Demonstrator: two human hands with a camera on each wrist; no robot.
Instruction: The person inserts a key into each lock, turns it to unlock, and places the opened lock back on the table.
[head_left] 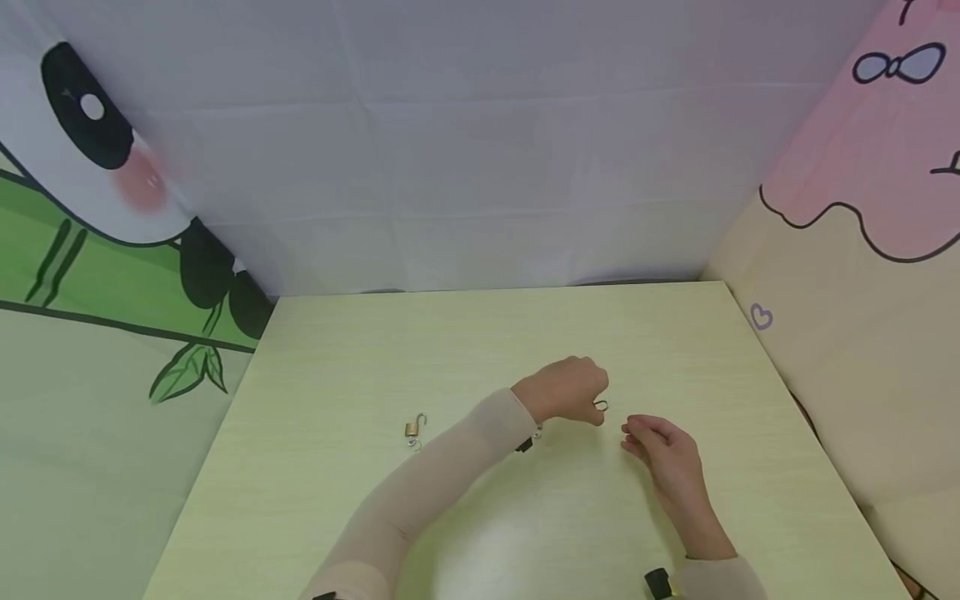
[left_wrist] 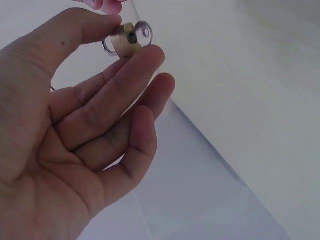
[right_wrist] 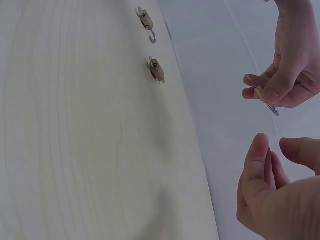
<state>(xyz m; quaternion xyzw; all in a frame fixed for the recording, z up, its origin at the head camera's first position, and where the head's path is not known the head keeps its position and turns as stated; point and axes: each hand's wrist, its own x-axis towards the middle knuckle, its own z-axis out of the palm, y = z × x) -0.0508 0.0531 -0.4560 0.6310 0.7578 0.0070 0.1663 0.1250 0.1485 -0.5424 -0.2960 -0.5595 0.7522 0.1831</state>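
Note:
My left hand (head_left: 562, 390) is raised over the table and pinches a small brass padlock (left_wrist: 125, 41) between thumb and fingertips. A silver key (left_wrist: 144, 33) sits in the padlock's keyhole, and the metal shackle shows on the opposite side. In the head view, little more than a metal loop (head_left: 602, 405) shows past the hand. Close by on the right, my right hand (head_left: 670, 467) has loosely bent fingers. In the right wrist view a gap shows between its thumb and fingers (right_wrist: 257, 165), and nothing is visible there.
One brass padlock (head_left: 412, 429) lies left on the table (head_left: 360, 350), its shackle swung out. Another padlock (right_wrist: 157, 70) lies nearer the left wrist, mostly hidden by it in the head view. Printed fabric walls (head_left: 480, 167) stand behind and beside the table.

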